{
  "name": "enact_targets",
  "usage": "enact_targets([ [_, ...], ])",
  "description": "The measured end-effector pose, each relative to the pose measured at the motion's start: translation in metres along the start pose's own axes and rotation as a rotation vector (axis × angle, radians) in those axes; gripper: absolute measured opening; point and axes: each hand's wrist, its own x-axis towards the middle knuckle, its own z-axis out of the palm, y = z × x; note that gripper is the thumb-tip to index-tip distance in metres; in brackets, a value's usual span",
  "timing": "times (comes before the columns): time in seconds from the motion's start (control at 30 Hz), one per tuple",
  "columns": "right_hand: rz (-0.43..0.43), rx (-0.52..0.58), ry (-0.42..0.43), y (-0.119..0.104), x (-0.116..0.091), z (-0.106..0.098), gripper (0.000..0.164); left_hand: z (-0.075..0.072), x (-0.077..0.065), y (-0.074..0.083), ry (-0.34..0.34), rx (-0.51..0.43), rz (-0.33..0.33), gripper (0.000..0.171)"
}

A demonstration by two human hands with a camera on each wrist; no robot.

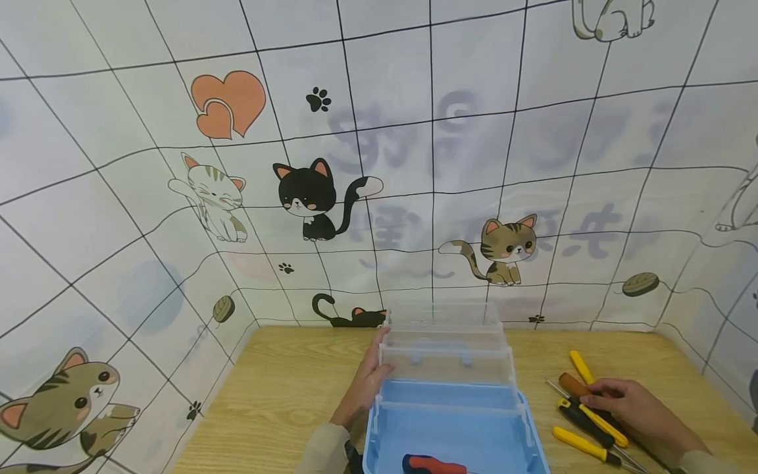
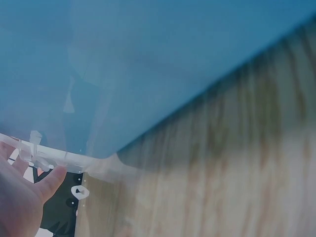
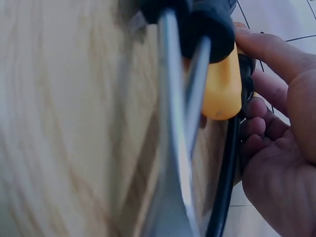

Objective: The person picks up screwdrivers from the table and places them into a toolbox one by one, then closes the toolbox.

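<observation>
A light blue plastic box (image 1: pixel 450 428) stands with its clear lid (image 1: pixel 447 365) raised at the back. My left hand (image 1: pixel 368 378) holds the lid's left edge, the thumb in front; in the left wrist view the thumb (image 2: pixel 52 181) lies against the clear rim. Inside the box lies a red and black screwdriver (image 1: pixel 438 465), partly cut off by the frame. Over the tool pile on the right, my right hand (image 1: pixel 636 411) grips a brown-handled tool (image 1: pixel 573 384) with curled fingers. A black cord-like length (image 3: pixel 228 182) runs below this hand in the right wrist view.
Beside the right hand lie a black and yellow screwdriver (image 1: pixel 583 421), a yellow-handled screwdriver (image 1: pixel 583 446) and another yellow handle (image 1: pixel 581 366), crossing one another. The wooden table (image 1: pixel 284 388) meets a cat-print wall covering (image 1: pixel 403 158) behind and at both sides.
</observation>
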Motion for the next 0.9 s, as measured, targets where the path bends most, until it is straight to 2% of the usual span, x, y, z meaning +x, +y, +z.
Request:
enact_targets([
  [0.13, 0.055, 0.035, -0.013, 0.0026, 0.002, -0.0011, 0.046, 0.0004, 0.0005, -0.0006, 0.005, 0.001, 0.005, 0.067],
  [0.37, 0.134, 0.088, -0.034, 0.0048, 0.0022, -0.0047, 0.067, 0.0001, -0.0005, -0.0003, 0.002, -0.008, -0.002, 0.067],
  [0.57, 0.135, 0.058, -0.014, 0.0026, -0.0015, -0.0071, 0.075, 0.0003, -0.0007, -0.0019, -0.003, -0.022, 0.009, 0.067],
  [0.73, 0.102, 0.002, -0.014, 0.0014, -0.0026, -0.0091, 0.074, 0.0, 0.0002, -0.0062, 0.001, -0.039, 0.017, 0.066],
  [0.9, 0.105, 0.04, -0.021, 0.0019, -0.0037, -0.0096, 0.072, 0.0, 0.0017, -0.0082, 0.002, -0.047, 0.024, 0.066],
])
